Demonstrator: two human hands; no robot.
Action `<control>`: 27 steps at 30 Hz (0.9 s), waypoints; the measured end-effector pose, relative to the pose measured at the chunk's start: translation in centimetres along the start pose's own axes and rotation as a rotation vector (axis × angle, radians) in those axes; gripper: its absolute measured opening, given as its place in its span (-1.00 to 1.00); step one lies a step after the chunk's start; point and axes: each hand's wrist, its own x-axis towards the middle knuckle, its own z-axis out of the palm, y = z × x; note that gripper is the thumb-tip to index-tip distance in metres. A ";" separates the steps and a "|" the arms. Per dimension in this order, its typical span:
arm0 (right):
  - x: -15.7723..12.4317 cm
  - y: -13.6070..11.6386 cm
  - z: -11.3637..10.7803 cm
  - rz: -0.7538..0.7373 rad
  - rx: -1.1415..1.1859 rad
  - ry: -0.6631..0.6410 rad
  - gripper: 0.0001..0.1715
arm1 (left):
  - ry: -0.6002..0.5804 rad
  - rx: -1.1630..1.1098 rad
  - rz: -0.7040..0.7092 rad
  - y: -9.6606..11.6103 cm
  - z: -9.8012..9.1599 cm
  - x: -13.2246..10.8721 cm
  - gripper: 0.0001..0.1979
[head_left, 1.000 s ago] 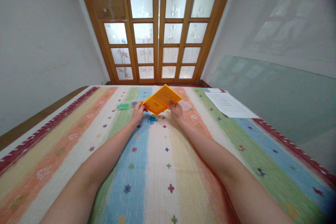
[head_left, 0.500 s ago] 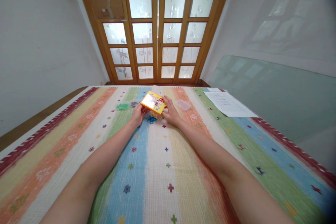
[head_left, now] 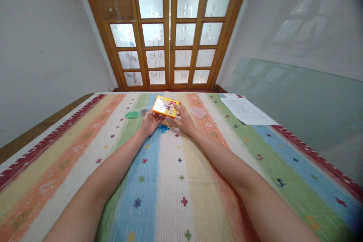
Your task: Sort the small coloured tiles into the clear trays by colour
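A yellow box (head_left: 165,106) with a printed face is held tilted above the table between both hands. My left hand (head_left: 151,123) grips its lower left side, fingers tucked beneath the edge. On the right side, my right hand (head_left: 184,120) has its fingers closed around the box's corner. Just below the box lies a small pile of blue pieces (head_left: 163,128), with some yellow pieces (head_left: 166,123) behind it. Green pieces in a clear container (head_left: 132,115) sit to the left of my left hand. A clear plastic lid or tray (head_left: 197,112) rests beyond my right hand.
A striped cloth (head_left: 170,196) covers the table. Dark pieces (head_left: 144,112) lie beside the green ones. White paper sheets (head_left: 246,111) are at the far right. Wooden glass-paned doors (head_left: 170,56) stand behind the table, and a glass panel (head_left: 283,94) leans along the right wall.
The yellow box has turned slightly and risen a little, its lower edge now more level. Both hands have shifted with it and still hold it.
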 end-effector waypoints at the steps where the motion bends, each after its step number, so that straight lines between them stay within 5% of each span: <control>1: 0.0 0.0 0.0 -0.012 -0.017 0.005 -0.11 | -0.002 0.013 -0.003 -0.1 0.0 0.1 -0.65; 9: 0.1 -0.9 -0.2 -0.157 -0.284 -0.002 -0.33 | 0.192 0.254 -0.006 -1.5 -0.6 0.9 -0.66; 15: 0.6 -1.7 -0.5 -0.320 -0.383 -0.100 -0.36 | 0.129 0.339 -0.042 -1.8 0.3 0.4 -0.62; 21: 1.0 0.1 -1.0 -0.087 -0.233 0.026 -0.45 | 0.099 0.514 0.146 -1.5 -0.3 0.3 -0.80; 27: 1.1 4.5 -1.4 0.043 -0.211 0.011 -0.43 | 0.100 1.114 0.414 0.0 -2.7 1.2 -0.92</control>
